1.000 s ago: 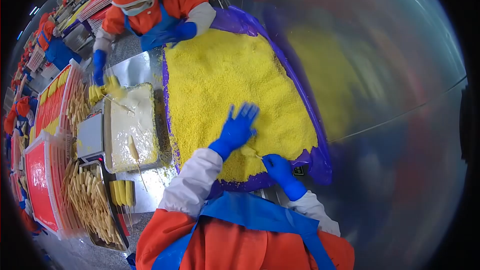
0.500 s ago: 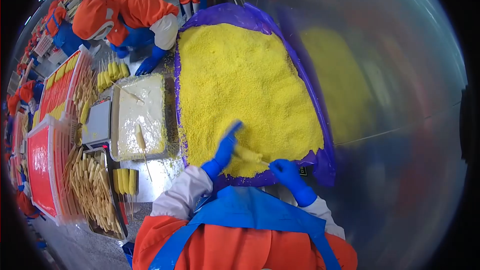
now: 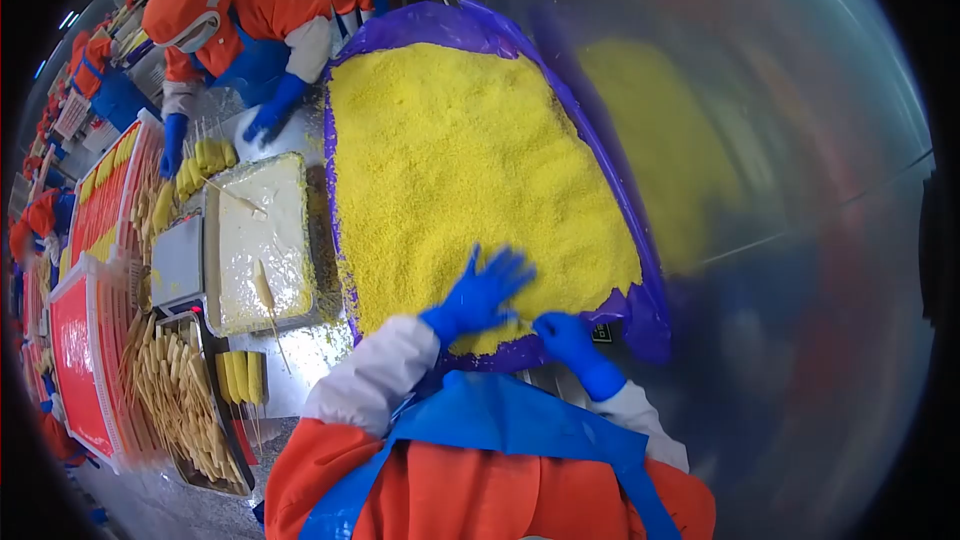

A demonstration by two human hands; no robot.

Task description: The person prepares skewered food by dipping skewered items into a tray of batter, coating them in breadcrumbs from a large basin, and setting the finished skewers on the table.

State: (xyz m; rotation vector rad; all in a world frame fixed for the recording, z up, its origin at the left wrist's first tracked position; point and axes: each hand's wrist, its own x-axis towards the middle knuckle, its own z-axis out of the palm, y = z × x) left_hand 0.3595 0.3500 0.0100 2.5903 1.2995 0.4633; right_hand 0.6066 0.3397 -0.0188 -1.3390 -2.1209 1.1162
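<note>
"Head view: where's the stick (image 3: 525, 327)?"
"Near edge of the yellow crumbs (image 3: 460, 160), far end hidden by the left hand (image 3: 482, 290)."
"Hands?"
"Apart: left spread wide, right hand (image 3: 566, 339) seemingly pinching the stick. I'd press evenly, stick steady."

The granule heap (image 3: 450, 160) occupies the centre, on a plastic sheet (image 3: 652, 308). The left hand (image 3: 485, 290) is at its six o'clock, the right hand (image 3: 567, 338) at five. On the surface (image 3: 300, 385), a shallow pan (image 3: 225, 312) bearing two skewers (image 3: 263, 287) lies at nine; a stick tray (image 3: 222, 482) at eight; a co-worker (image 3: 258, 70) at ten.
</note>
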